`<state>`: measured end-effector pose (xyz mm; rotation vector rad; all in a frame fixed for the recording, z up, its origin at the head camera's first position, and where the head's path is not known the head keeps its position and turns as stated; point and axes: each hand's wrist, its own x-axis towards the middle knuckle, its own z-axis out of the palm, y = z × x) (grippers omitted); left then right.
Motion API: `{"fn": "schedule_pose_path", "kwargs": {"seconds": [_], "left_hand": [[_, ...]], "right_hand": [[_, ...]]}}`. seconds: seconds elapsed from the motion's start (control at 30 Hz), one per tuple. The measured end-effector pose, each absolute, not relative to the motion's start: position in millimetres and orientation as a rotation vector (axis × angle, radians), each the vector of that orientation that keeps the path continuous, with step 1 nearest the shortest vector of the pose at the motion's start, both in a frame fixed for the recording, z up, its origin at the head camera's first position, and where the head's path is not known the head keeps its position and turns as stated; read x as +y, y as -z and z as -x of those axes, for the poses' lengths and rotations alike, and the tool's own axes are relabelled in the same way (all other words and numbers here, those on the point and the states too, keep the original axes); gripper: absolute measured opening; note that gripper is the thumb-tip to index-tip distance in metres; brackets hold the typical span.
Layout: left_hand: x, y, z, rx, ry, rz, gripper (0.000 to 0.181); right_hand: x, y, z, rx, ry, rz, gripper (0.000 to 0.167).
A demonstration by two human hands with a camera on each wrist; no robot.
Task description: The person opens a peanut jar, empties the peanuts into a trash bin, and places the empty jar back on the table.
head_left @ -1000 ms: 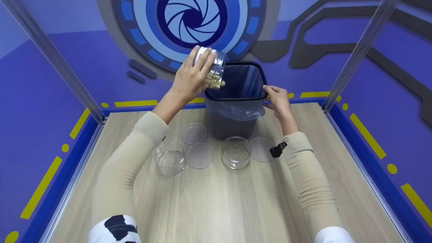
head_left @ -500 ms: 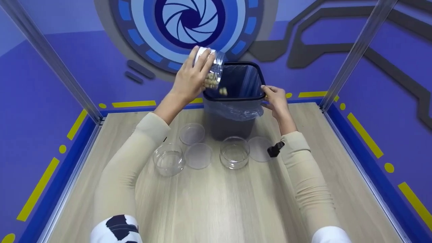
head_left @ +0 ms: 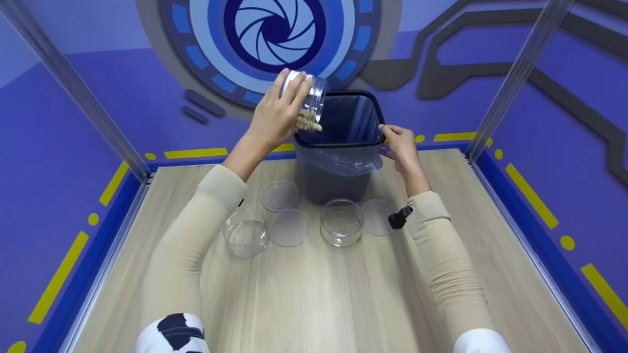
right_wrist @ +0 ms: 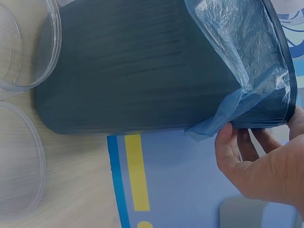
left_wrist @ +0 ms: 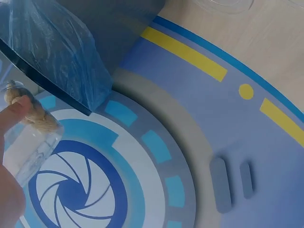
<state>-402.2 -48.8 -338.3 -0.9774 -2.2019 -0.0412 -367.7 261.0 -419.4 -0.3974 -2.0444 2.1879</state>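
My left hand [head_left: 275,113] grips a clear round jar [head_left: 318,93] with a white end, tipped on its side over the left rim of a dark trash bin [head_left: 336,184]. Small tan, knobbly pieces [head_left: 308,121] lie along the jar's lower side, at its mouth; the left wrist view shows the jar [left_wrist: 29,147] beside the bin's rim. A translucent bag [head_left: 338,163] lines the bin and folds over its edge. With thumb and fingers my right hand [head_left: 401,146] holds the bin's right rim; in the right wrist view its fingers touch the bag [right_wrist: 237,102]. The bin's bottom is hidden.
Before the bin on the wooden table [head_left: 304,299] stand two clear round containers, one left [head_left: 247,238] and one right [head_left: 342,224]. Several clear round lids lie flat around them, one [head_left: 289,228] between the containers, another [head_left: 379,217] at the right. Purple walls [head_left: 117,98] enclose the table.
A few tan pieces fell from the jar into the bin; none are in the air now. Fewer pieces show in the jar. Both hands stay nearly where they were.
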Motion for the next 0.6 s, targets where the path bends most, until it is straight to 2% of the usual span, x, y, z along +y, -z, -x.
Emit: {"fn": "schedule_pose_path", "kwargs": {"seconds": [0.6], "left_hand": [[-42.7, 347.2, 401.5, -2.171, -0.053, 1.022, 0.090]], "right_hand": [[258.9, 420.9, 367.1, -2.022, -2.170, 0.404, 0.042]]}}
